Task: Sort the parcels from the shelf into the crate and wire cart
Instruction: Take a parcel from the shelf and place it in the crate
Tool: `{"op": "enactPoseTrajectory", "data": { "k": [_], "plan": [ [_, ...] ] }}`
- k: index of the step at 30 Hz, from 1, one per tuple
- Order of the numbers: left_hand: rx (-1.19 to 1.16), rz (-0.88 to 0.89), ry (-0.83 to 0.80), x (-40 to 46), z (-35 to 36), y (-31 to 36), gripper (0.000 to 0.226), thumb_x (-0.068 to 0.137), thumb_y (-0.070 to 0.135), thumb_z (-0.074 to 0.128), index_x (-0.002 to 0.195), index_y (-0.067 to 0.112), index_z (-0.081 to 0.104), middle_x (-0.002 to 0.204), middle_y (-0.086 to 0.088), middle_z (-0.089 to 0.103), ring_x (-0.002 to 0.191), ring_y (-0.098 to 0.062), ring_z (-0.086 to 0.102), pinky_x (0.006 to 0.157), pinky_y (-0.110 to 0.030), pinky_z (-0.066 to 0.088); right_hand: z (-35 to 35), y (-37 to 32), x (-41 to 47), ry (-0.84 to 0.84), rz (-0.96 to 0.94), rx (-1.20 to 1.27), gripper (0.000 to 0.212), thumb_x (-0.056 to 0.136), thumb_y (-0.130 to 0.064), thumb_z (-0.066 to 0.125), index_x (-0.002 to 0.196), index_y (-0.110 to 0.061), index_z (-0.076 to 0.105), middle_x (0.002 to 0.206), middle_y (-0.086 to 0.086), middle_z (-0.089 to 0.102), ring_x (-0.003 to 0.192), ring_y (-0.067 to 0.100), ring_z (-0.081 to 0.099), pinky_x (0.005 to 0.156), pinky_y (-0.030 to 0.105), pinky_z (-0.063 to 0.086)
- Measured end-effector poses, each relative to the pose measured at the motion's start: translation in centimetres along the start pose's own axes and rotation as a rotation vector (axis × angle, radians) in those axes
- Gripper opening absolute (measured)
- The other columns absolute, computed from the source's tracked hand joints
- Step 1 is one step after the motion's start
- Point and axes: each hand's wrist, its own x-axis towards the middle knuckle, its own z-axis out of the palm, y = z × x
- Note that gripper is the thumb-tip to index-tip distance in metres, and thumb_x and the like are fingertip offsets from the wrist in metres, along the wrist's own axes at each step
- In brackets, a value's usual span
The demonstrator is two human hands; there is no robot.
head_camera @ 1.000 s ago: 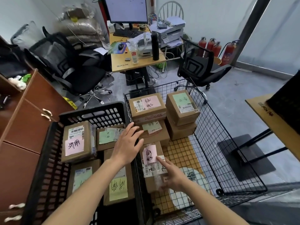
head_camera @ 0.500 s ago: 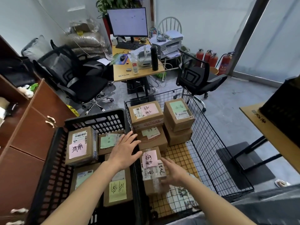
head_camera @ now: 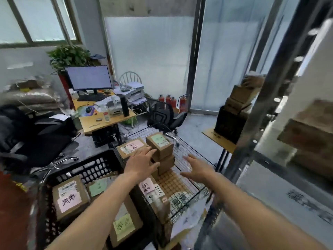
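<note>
My left hand (head_camera: 141,163) hovers with fingers spread over the parcels, above the gap between crate and cart, holding nothing. My right hand (head_camera: 197,168) is open and empty above the wire cart (head_camera: 196,184). A brown parcel with a pink label (head_camera: 153,193) stands in the cart's near left corner. Further back, stacked parcels (head_camera: 160,147) with green and pink labels sit in the cart. The black crate (head_camera: 86,168) at left holds several labelled parcels, one with a pink note (head_camera: 69,197). Blurred brown parcels (head_camera: 311,130) lie on the shelf at right.
A metal shelf post (head_camera: 255,127) rises at right. A small table with a black crate and stacked boxes (head_camera: 234,112) stands beyond it. A desk with monitor (head_camera: 90,78), two office chairs (head_camera: 162,116) and fire extinguishers fill the back.
The view has lifted and swung right toward the shelf. My right hand has come off the pink-labelled parcel and risen; my left hand has lifted away from the crate.
</note>
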Motion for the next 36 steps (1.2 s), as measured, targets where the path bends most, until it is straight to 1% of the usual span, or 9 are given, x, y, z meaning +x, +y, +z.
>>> {"op": "enactPoseTrajectory", "data": {
  "k": [4,8,11,16,20,23,29,33,36],
  "plan": [
    [-0.026,0.177,0.039,-3.7,-4.3,5.2,0.068,0.098,0.061,0.050,0.156,0.031,0.032,0.163,0.003,0.032,0.151,-0.023,0.027,0.124,-0.047,0.024,-3.9,-0.8,-9.9,0.127,0.107,-0.041,0.084,0.093,-0.062,0.061,0.161,-0.036,0.019,0.170,-0.008,0.010,0.152,0.024,0.029,0.115,0.047,0.039],
    [-0.046,0.343,0.071,-7.0,-8.4,11.6,0.070,0.099,0.061,0.047,0.159,0.029,0.030,0.165,0.004,0.028,0.152,-0.019,0.024,0.124,-0.039,0.016,-7.9,-0.7,-19.9,0.234,0.205,-0.096,0.082,0.092,-0.064,0.060,0.160,-0.039,0.022,0.169,-0.010,0.015,0.150,0.024,0.032,0.113,0.046,0.040],
    [-0.067,0.469,0.107,-9.7,-11.2,17.6,0.067,0.100,0.059,0.047,0.158,0.029,0.032,0.164,0.003,0.030,0.151,-0.022,0.027,0.123,-0.039,0.020,-10.8,0.7,-28.0,0.322,0.294,-0.112,0.080,0.092,-0.066,0.058,0.159,-0.038,0.024,0.167,-0.009,0.022,0.150,0.023,0.032,0.112,0.048,0.040],
    [-0.143,0.657,0.173,-15.6,-14.7,29.5,0.065,0.099,0.055,0.052,0.156,0.028,0.037,0.163,0.001,0.034,0.149,-0.023,0.032,0.120,-0.038,0.023,-14.3,4.3,-42.6,0.452,0.456,-0.109,0.079,0.094,-0.064,0.057,0.160,-0.038,0.023,0.169,-0.009,0.016,0.152,0.020,0.027,0.119,0.046,0.034],
    [-0.263,0.818,0.185,-21.1,-16.2,39.6,0.066,0.098,0.056,0.054,0.155,0.025,0.040,0.161,0.000,0.038,0.147,-0.022,0.035,0.120,-0.040,0.027,-16.2,6.8,-55.0,0.643,0.543,-0.094,0.069,0.096,-0.059,0.059,0.156,-0.037,0.034,0.163,-0.007,0.032,0.144,0.022,0.042,0.111,0.046,0.043],
    [-0.341,0.909,0.187,-26.5,-17.0,47.3,0.064,0.098,0.056,0.053,0.154,0.026,0.041,0.159,0.001,0.040,0.145,-0.022,0.039,0.119,-0.042,0.032,-16.6,8.4,-64.2,0.740,0.589,-0.101,0.061,0.097,-0.056,0.058,0.153,-0.040,0.039,0.159,-0.009,0.040,0.137,0.022,0.049,0.105,0.046,0.048],
    [-0.464,1.096,0.145,-39.1,-17.5,61.4,0.062,0.100,0.052,0.054,0.153,0.023,0.042,0.156,0.000,0.044,0.142,-0.024,0.042,0.112,-0.039,0.037,-15.5,13.2,-81.7,0.824,0.769,-0.171,0.062,0.094,-0.059,0.059,0.151,-0.042,0.041,0.155,-0.009,0.044,0.139,0.018,0.047,0.105,0.045,0.047],
    [-0.472,1.194,0.094,-46.9,-16.4,69.2,0.064,0.100,0.055,0.051,0.156,0.027,0.037,0.160,0.001,0.037,0.145,-0.022,0.037,0.115,-0.039,0.034,-12.8,17.5,-92.3,0.917,0.845,-0.054,0.061,0.094,-0.053,0.062,0.150,-0.034,0.045,0.151,-0.002,0.047,0.139,0.024,0.047,0.112,0.047,0.042],
    [-0.488,1.214,0.021,-51.4,-14.7,73.9,0.065,0.100,0.057,0.050,0.156,0.028,0.035,0.162,0.002,0.035,0.147,-0.021,0.034,0.116,-0.040,0.035,-10.6,20.0,-98.5,0.980,0.943,0.029,0.059,0.097,-0.050,0.061,0.150,-0.030,0.046,0.151,0.000,0.047,0.136,0.025,0.048,0.110,0.045,0.042]
  ]
}}
